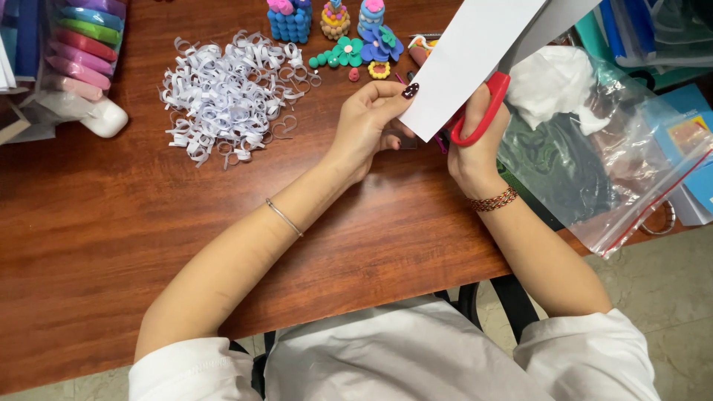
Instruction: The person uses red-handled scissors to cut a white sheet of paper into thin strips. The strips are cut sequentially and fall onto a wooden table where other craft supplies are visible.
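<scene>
Head view: clear zip bag (594, 160) beside right hand (475, 152)

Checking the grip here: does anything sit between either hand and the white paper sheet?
Nothing visible does. The left hand pinches the white paper sheet directly at its lower corner; the right hand meets it only through the red-handled scissors.

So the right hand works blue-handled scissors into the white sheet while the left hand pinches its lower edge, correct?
Not quite: the scissors have red handles, not blue, as the head view shows. The rest holds: the right hand works them into the white sheet, and the left hand pinches its lower edge.
</scene>
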